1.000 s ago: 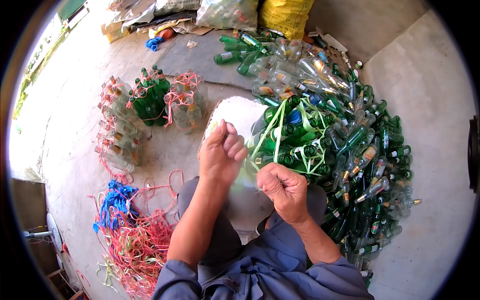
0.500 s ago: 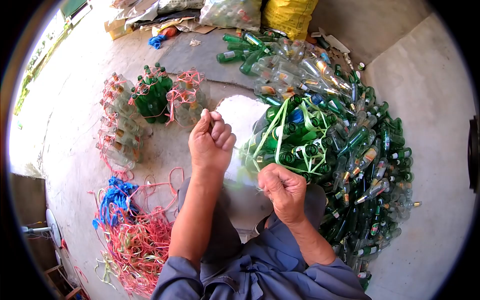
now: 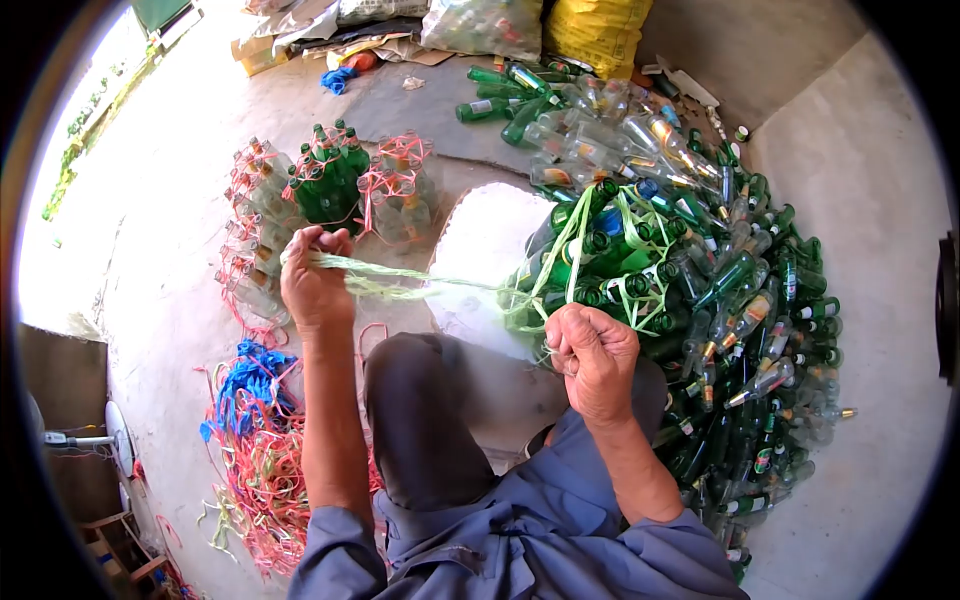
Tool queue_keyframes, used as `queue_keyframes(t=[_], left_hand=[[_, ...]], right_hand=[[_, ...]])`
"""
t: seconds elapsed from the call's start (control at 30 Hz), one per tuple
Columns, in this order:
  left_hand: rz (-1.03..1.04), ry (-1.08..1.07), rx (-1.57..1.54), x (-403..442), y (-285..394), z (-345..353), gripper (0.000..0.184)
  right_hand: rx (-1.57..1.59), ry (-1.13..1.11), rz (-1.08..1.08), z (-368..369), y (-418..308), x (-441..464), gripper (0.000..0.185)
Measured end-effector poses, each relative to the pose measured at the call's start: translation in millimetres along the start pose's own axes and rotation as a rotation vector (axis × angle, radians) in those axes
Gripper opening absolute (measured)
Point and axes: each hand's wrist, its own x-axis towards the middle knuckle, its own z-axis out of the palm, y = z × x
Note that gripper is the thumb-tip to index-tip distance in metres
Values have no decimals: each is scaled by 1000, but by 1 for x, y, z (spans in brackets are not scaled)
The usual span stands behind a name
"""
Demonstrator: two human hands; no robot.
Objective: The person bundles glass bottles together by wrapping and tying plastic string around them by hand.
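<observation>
My left hand point(image 3: 318, 278) is closed around pale green plastic twine point(image 3: 405, 277), which stretches right to a bundle of green glass bottles point(image 3: 605, 250). Strands of the same twine wrap around the necks of that bundle, which leans on the right side of a white slab point(image 3: 480, 240). My right hand point(image 3: 597, 362) is closed at the bundle's near edge, with a thin strand of twine at its fingers. What lies inside that fist is mostly hidden.
Loose green and clear bottles point(image 3: 740, 330) are heaped at the right. Tied bottle bundles point(image 3: 335, 185) stand at the upper left. Tangled pink twine point(image 3: 265, 470) and blue strips point(image 3: 250, 385) lie at the lower left. Filled sacks point(image 3: 595, 30) sit at the back.
My left hand has pulled out to the left, and the twine is now stretched between it and the bundle. My right hand stays near the bundle's edge. The whole view has shifted slightly.
</observation>
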Motion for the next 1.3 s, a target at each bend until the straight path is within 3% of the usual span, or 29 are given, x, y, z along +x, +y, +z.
queue_keyframes(t=[0.07, 0.2, 0.3, 0.43, 0.53, 0.67, 0.7, 0.8, 0.93, 0.97, 1.07, 1.13, 1.2, 1.3], left_hand=[[101, 71, 217, -1, 17, -17, 30], [94, 79, 561, -10, 45, -56, 48], [28, -80, 590, -20, 54, -92, 52], [-83, -285, 285, -46, 64, -96, 55], [-158, -240, 231, -63, 62, -100, 54], [-453, -220, 279, -76, 60, -109, 46], [-456, -123, 347, -82, 55, -105, 35], [-575, -220, 650, -86, 57, -101, 31], [-337, -214, 1105, -91, 62, -78, 30], [-206, -196, 1052, -98, 65, -59, 24], [-126, -294, 755, -113, 65, -6, 21], [-225, -434, 645, -120, 55, 33, 16], [-210, -558, 641, -124, 32, 62, 16], [1, -772, 838, -113, -10, 97, 28]], right_hand=[[40, 0, 9, 0, -1, 0, 30], [55, -7, 4, -2, 0, 2, 29], [28, -3, 29, -1, 3, 3, 28], [25, -1, 42, -1, 8, 7, 27], [22, -1, 26, -1, 9, 8, 26], [83, -5, 85, -5, 6, 6, 24], [89, -7, 87, -5, 6, 6, 25], [107, -16, 93, -7, 7, 5, 26], [127, -26, 104, -7, 7, 3, 28], [132, -26, 106, -7, 7, 2, 28], [136, -10, 127, -5, 5, 0, 29], [135, -10, 131, -6, 7, 0, 29], [127, 10, 132, -4, 6, -1, 28], [113, 49, 141, 0, 4, -5, 26]])
